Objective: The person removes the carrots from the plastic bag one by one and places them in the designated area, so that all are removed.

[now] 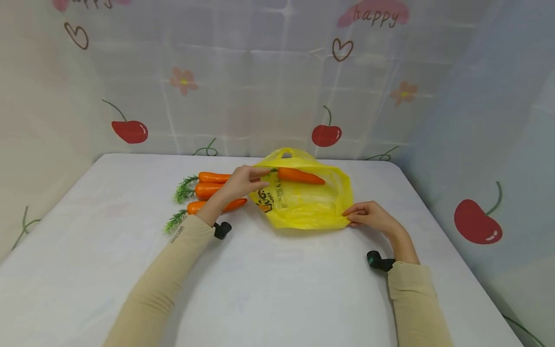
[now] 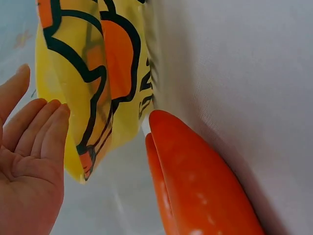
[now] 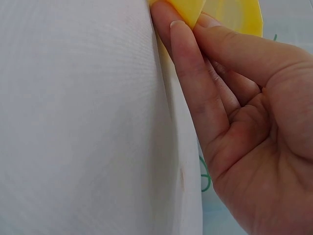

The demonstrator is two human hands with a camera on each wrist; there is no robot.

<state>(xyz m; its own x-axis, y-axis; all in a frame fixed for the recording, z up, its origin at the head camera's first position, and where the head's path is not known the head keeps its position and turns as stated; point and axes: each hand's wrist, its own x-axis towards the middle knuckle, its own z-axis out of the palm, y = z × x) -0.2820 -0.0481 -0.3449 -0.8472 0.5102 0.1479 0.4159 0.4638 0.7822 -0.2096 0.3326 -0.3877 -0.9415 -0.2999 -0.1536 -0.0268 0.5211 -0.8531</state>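
A yellow plastic bag lies flat at the back middle of the table, with a carrot at its upper part, pointing right. My left hand is at the bag's left side, fingertips right by that carrot's leafy end. In the left wrist view, its fingers are fairly straight with the thumb apart, beside the printed bag. My right hand pinches the bag's lower right corner between thumb and fingers; the right wrist view shows the yellow film in that pinch.
Three more carrots with green tops lie left of the bag, partly behind my left forearm; the nearest carrot points toward the bag. They rest on a white-covered table. A printed curtain hangs behind the back edge.
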